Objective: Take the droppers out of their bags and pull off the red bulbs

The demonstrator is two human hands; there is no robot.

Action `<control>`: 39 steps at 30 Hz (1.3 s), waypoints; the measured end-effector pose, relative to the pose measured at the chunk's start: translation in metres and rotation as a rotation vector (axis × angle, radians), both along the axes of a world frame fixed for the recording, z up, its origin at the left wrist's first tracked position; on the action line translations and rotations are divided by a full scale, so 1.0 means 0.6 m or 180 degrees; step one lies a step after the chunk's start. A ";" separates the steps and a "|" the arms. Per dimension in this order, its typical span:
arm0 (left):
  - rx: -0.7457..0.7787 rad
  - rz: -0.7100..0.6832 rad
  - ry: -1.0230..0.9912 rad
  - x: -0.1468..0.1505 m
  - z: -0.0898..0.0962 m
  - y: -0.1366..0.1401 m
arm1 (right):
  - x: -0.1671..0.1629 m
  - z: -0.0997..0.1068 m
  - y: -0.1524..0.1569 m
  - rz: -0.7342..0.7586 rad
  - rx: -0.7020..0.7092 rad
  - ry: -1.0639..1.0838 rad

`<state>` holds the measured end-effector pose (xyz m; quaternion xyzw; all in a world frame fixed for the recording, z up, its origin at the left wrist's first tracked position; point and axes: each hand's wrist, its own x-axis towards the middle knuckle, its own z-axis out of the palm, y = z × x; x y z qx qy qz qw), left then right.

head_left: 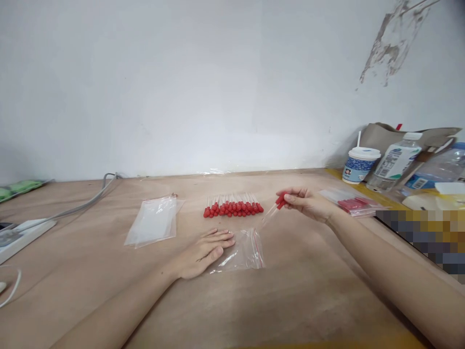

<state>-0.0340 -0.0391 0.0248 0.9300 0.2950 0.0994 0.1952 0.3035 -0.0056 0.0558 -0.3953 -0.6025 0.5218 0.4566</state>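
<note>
My left hand (209, 253) lies flat with its fingers stretched out, resting on the left part of a clear zip bag (243, 252) with a red seal line. Raised a little to the right of that bag, my right hand (305, 203) pinches glass droppers (281, 199) by their red rubber bulbs. Their thin glass tubes point down and left towards the bag's seal end; how many there are is hard to tell. Behind the bag, a row of similar droppers (234, 208) lies side by side, red bulbs towards me.
A stack of clear bags (152, 220) lies on the left. Filled bags with red bulbs (352, 203) sit right of my right hand. A paper cup (358, 167) and a bottle (394, 162) stand at the back right. A grey cable (78, 206) and power strip (27, 235) are far left.
</note>
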 end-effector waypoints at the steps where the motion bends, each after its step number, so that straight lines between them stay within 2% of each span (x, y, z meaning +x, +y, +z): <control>1: -0.0005 0.0082 -0.0098 0.001 -0.002 -0.001 | -0.005 0.010 -0.001 -0.0043 0.0202 0.0005; 5: 0.0236 0.0282 -0.0455 0.004 -0.012 -0.002 | -0.069 0.039 0.004 -0.0559 0.1223 -0.0002; 8: 0.0531 0.0291 -0.0538 0.005 -0.016 -0.001 | -0.143 0.035 0.028 -0.0816 0.1971 -0.0243; 10: 0.0629 0.0302 -0.0523 0.006 -0.016 -0.001 | -0.191 0.024 0.051 -0.0852 0.2470 -0.1041; 12: 0.0646 0.0322 -0.0487 0.005 -0.016 -0.001 | -0.229 0.013 0.074 -0.0620 0.2814 -0.2158; 18: 0.0551 0.0341 -0.0433 0.005 -0.015 -0.001 | -0.287 -0.007 0.116 -0.0325 0.2819 -0.2885; 23: 0.0609 0.0311 -0.0508 0.008 -0.013 -0.001 | -0.296 -0.013 0.111 -0.0126 0.2783 -0.3306; 25: 0.0731 0.0450 -0.0641 0.008 -0.013 0.000 | -0.296 -0.014 0.104 -0.0104 0.2778 -0.3431; 29: 0.0844 0.1331 -0.1051 0.002 -0.023 0.008 | -0.285 -0.012 0.085 -0.0260 0.2788 -0.3604; 33: 0.0737 0.2207 -0.1282 -0.010 -0.037 0.028 | -0.240 -0.010 0.055 -0.0481 0.2818 -0.3575; 36: 0.0986 0.2468 -0.1346 -0.016 -0.031 0.052 | -0.189 -0.021 0.020 -0.0544 0.2896 -0.3176; 39: 0.1102 0.2576 -0.1161 -0.012 -0.009 0.080 | -0.141 -0.044 -0.022 -0.0445 0.3018 -0.2679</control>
